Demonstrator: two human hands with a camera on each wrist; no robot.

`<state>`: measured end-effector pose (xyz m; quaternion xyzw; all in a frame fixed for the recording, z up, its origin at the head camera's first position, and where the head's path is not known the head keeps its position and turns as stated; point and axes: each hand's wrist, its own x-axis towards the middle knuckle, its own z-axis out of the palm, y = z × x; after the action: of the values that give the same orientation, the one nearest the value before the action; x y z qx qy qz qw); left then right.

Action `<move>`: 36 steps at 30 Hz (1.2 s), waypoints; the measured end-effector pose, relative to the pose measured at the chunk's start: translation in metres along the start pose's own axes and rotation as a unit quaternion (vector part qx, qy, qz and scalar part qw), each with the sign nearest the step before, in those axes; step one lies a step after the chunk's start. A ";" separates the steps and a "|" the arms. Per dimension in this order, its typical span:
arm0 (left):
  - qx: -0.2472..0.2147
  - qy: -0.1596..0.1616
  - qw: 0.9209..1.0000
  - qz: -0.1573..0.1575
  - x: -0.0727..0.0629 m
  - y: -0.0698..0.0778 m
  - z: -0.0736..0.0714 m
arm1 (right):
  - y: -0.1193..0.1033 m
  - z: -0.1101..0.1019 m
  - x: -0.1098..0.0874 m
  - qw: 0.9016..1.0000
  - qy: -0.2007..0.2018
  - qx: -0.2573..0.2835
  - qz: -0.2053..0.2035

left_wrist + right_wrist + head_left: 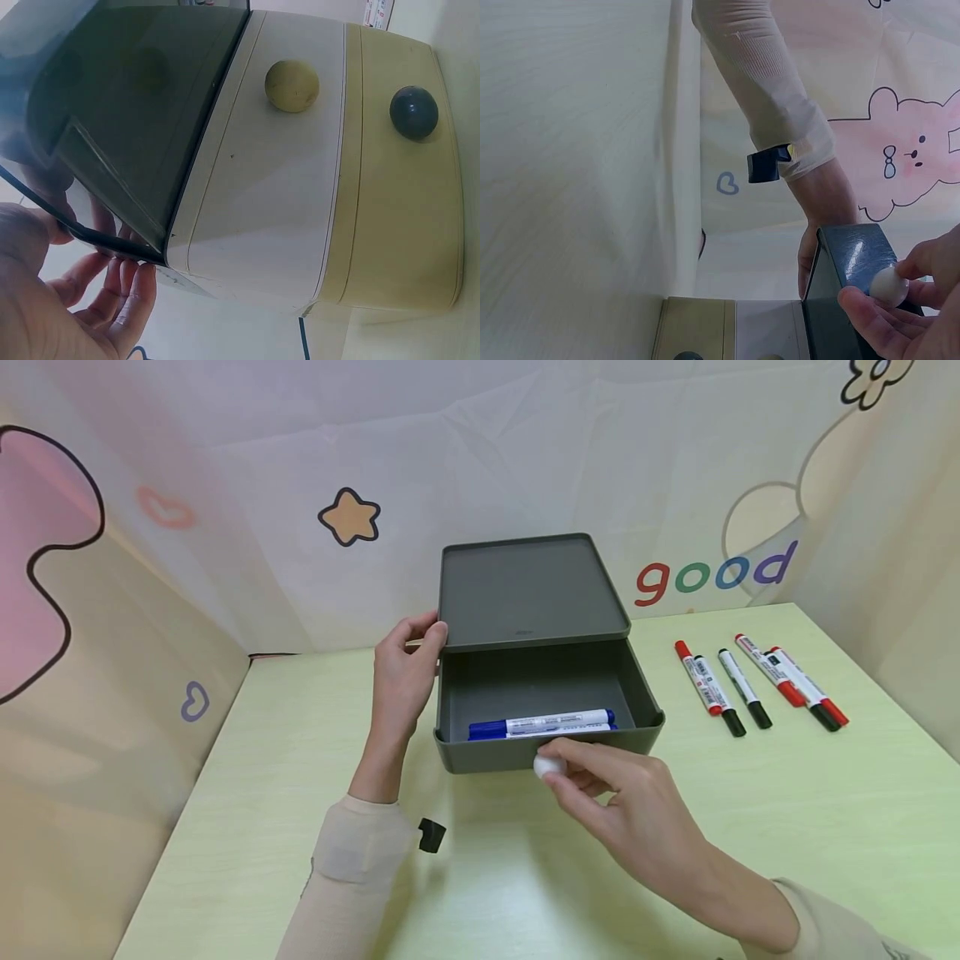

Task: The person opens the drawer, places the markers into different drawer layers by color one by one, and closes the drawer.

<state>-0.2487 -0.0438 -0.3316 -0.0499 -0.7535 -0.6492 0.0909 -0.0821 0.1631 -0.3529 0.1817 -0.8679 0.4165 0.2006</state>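
A small desktop drawer cabinet [532, 589] with a dark grey top stands near the back of the table. Its grey top drawer [491, 757] is pulled out toward me, and blue-capped markers [558, 723] lie along the inside of its front. With thumb and fingertips, my right hand [645, 810] pinches the round white knob [887, 287] on that drawer. My left hand [401, 681] holds the cabinet at its left side, thumb by the top's front corner. Below, the left wrist view shows a white drawer [259, 172] and a yellow drawer [405, 217], both pushed in.
To the right of the cabinet, several red and black markers [738, 685] lie on the light wooden table [810, 827]. A printed curtain [525, 460] hangs behind and along both sides. A black piece [431, 835] sticks out beside my left sleeve.
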 end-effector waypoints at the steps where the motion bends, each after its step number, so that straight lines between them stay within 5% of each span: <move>1: -0.001 0.000 1.000 -0.001 0.000 0.000 0.000 | 0.000 0.000 0.001 1.000 0.001 0.000 -0.001; 13: -0.002 -0.002 1.000 0.004 0.000 0.000 0.000 | 0.005 -0.001 0.014 1.000 -0.004 -0.003 0.022; 36: -0.006 -0.004 1.000 -0.002 0.002 0.000 -0.001 | 0.019 0.003 0.037 1.000 0.006 -0.008 0.004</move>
<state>-0.2509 -0.0453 -0.3314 -0.0515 -0.7503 -0.6534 0.0868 -0.1239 0.1667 -0.3487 0.1743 -0.8706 0.4116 0.2055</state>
